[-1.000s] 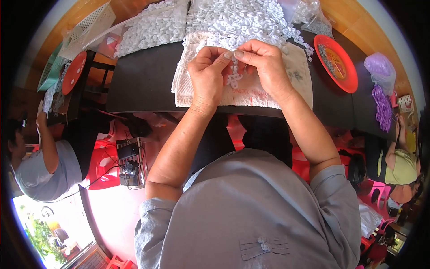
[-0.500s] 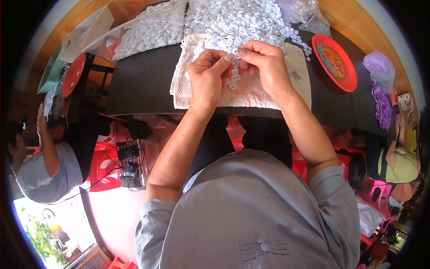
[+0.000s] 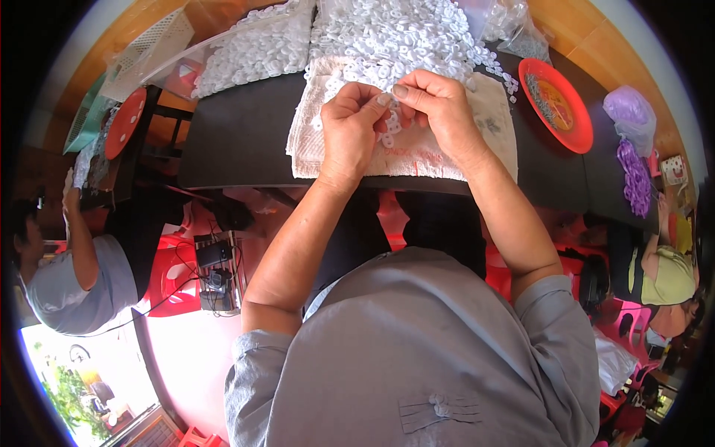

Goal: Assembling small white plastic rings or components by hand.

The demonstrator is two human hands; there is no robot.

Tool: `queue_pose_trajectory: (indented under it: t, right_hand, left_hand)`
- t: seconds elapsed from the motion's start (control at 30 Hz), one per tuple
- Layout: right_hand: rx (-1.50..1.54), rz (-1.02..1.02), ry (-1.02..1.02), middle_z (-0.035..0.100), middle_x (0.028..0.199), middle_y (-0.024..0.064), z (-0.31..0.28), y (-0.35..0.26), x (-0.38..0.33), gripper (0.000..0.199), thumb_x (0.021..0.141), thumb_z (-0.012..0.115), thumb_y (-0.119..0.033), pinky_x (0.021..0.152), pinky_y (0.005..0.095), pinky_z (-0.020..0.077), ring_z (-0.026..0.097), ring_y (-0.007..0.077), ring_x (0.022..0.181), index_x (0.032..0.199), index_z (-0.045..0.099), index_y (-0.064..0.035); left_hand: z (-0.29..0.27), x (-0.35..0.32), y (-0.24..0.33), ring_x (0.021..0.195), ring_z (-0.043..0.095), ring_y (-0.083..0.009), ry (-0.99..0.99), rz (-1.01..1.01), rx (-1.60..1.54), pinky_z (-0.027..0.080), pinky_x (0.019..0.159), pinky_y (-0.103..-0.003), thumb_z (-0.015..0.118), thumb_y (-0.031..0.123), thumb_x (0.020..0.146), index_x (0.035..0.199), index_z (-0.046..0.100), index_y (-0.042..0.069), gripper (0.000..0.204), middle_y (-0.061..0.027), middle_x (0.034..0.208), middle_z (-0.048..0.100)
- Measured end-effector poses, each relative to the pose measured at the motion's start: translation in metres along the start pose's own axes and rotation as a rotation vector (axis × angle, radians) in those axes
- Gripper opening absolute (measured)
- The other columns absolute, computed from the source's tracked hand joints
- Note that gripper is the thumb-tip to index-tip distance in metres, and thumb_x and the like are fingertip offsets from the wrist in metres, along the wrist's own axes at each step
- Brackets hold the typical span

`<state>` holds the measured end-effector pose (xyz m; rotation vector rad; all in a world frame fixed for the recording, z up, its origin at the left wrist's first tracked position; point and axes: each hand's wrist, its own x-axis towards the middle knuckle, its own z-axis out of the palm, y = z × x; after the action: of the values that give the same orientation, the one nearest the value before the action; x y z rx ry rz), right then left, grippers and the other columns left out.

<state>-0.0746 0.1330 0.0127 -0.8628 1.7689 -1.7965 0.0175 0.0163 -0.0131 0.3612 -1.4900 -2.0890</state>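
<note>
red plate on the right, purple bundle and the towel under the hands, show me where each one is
Red plate [image 3: 580, 113]: head view, right part of its rim.
Purple bundle [image 3: 634, 179]: head view, middle of its strands.
Towel [image 3: 307, 147]: head view, bare cloth near its left edge.

head: left wide fisheye | faces: down | near: wearer's gray shirt [image 3: 432, 335] | beyond: left hand [image 3: 348, 128], right hand [image 3: 447, 119], worktop [image 3: 238, 141]
</note>
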Motion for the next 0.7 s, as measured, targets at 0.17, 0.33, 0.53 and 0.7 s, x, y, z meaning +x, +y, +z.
queue_pose_trajectory:
  t: [0.17, 0.33, 0.53, 0.7]
  right_hand:
    - [-0.053, 0.013, 0.057, 0.055, 0.067, -0.0034, -0.002, -0.003, -0.002, 0.015, 0.091, 0.064, -0.019, 0.054, 0.0203, 0.0345, 0.051, 0.0045, 0.062, 0.087, 0.066, -0.0045]
    - [-0.196, -0.055, 0.012, 0.055, 0.066, -0.0018, -0.014, -0.002, -0.006, 0.015, 0.09, 0.064, -0.018, 0.053, 0.0232, 0.0364, 0.051, 0.0072, 0.06, 0.086, 0.065, -0.0039]
    - [-1.157, -0.505, -0.058, 0.06, 0.07, 0.0135, -0.023, 0.01, -0.02, 0.012, 0.084, 0.063, -0.013, 0.056, 0.0399, 0.0455, 0.062, 0.0289, 0.064, 0.082, 0.058, -0.0026]
    - [-1.345, -0.57, -0.045, 0.063, 0.069, 0.0114, -0.022, 0.02, -0.022, 0.006, 0.081, 0.059, -0.012, 0.056, 0.0454, 0.0489, 0.065, 0.0319, 0.065, 0.08, 0.06, -0.0058]
  left_hand:
    - [0.001, 0.0, -0.001, 0.052, 0.05, -0.0067, -0.015, 0.04, 0.005, 0.035, 0.042, -0.02, 0.065, 0.007, 0.09, 0.088, 0.063, 0.0, 0.007, -0.0036, 0.07, 0.061]
    - [-0.002, 0.0, 0.003, 0.054, 0.051, -0.0085, 0.094, -0.007, -0.018, 0.038, 0.045, -0.022, 0.068, 0.011, 0.089, 0.087, 0.063, 0.0, 0.012, -0.0044, 0.071, 0.062]
    - [-0.004, 0.001, 0.003, 0.054, 0.051, -0.0068, 0.08, 0.002, -0.009, 0.037, 0.045, -0.02, 0.068, 0.009, 0.088, 0.085, 0.063, 0.0, 0.01, -0.0029, 0.069, 0.061]
    - [-0.004, 0.001, 0.002, 0.054, 0.051, -0.0066, 0.078, -0.002, 0.0, 0.038, 0.046, -0.02, 0.068, 0.008, 0.087, 0.085, 0.064, 0.0, 0.01, -0.0027, 0.069, 0.061]
